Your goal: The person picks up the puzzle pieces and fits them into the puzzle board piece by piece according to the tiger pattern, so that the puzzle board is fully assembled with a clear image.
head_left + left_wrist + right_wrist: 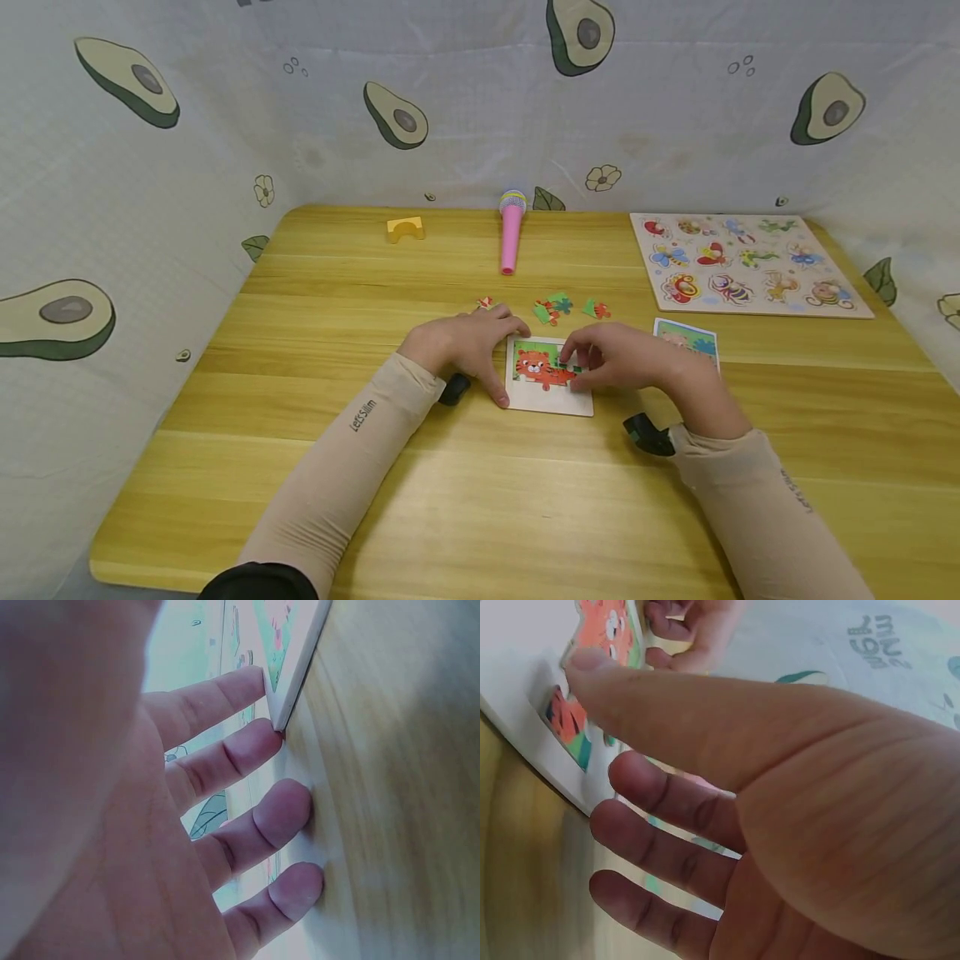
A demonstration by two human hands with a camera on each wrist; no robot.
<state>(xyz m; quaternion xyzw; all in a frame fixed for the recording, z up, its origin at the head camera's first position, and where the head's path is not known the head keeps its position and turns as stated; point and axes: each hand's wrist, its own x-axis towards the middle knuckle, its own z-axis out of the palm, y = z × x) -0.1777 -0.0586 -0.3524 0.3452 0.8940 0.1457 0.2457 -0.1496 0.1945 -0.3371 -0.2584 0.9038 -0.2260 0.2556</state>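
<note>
A white puzzle board (549, 402) lies on the table, with joined pieces showing an orange tiger (534, 367). My left hand (474, 343) spans the board's left side, thumb at the lower corner and fingers at the upper one. In the left wrist view, extended fingertips touch the board's corner (289, 705). My right hand (621, 358) is over the board's right part, thumb and index finger bent together at a puzzle piece. An orange-and-green puzzle piece (568, 724) shows below the thumb in the right wrist view; the index fingertip is hidden there.
Loose puzzle pieces (555, 307) lie beyond the board, one partly behind my left hand. A picture card (688, 337) is partly behind my right wrist. Farther back are an insect picture board (750, 265), a pink toy microphone (511, 237) and a yellow arch block (406, 228).
</note>
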